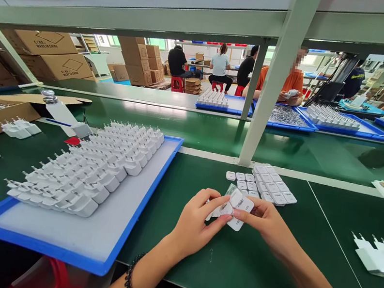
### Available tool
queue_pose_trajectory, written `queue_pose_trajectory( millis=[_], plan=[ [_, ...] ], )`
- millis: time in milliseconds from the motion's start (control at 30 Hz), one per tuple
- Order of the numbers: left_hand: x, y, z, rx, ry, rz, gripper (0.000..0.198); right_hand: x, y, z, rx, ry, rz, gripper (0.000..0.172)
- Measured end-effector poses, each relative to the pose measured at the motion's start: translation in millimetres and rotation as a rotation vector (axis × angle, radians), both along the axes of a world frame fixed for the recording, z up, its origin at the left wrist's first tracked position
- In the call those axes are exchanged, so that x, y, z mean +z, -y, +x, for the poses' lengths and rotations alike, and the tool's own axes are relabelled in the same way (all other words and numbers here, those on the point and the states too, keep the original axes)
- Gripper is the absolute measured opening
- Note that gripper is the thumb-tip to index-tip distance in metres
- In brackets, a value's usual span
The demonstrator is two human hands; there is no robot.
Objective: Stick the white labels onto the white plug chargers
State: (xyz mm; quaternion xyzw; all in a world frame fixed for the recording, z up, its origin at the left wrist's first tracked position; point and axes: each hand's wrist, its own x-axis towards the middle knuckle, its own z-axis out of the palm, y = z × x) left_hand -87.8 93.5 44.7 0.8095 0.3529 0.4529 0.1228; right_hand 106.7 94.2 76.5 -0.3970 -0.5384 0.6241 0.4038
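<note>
Several small white printed plates [244,204] are held between my two hands above the green work surface. My left hand [197,218] pinches their left side with thumb and forefinger, and a bit of clear film shows at their top edge. On the right side, my right hand [267,220] grips the same plates with thumb and fingers. Just behind the hands, more white printed plates [273,184] lie in rows and stacks. Left of my hands, a blue-rimmed tray [146,195] bears many white plug adapters [99,168] in slanted rows.
Loose white adapters [379,256] lie at the right, others [20,127] at the left beside a cardboard box [0,121]. A metal post [268,98] rises behind the plates to an overhead shelf [143,13]. People sit beyond, near more trays.
</note>
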Motion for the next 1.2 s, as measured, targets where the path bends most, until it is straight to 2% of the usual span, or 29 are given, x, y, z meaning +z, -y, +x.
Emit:
queue_pose_trajectory(
  millis=[267,433,633,800,900,1033,1200],
  plan=[
    [-1.2,2.0,4.9,0.025,-0.102,0.135,0.024,-5.7,1.9,-5.3,-0.019,0.059,0.065,0.027],
    [-6.1,6.4,12.1,0.156,-0.293,0.324,0.029,-12.3,1.3,-8.5,-0.095,0.118,0.101,0.026],
    [-5.9,9.0,16.0,0.168,-0.382,0.340,0.038,-13.2,1.7,-9.4,-0.095,0.141,0.120,0.024],
    [-4.3,9.1,16.6,0.127,-0.421,0.373,0.040,-19.2,1.2,-9.9,-0.273,0.243,0.189,0.032],
    [-3.9,7.6,14.9,0.085,-0.371,0.333,0.041,-20.9,0.5,-9.8,-0.295,0.250,0.201,0.037],
    [-4.1,4.5,10.6,0.089,-0.184,0.243,0.038,-18.7,0.3,-10.0,-0.244,0.215,0.192,0.034],
    [-4.7,4.3,7.4,0.071,-0.103,0.169,0.036,-17.4,1.3,-10.4,-0.226,0.183,0.176,0.030]
  ],
)
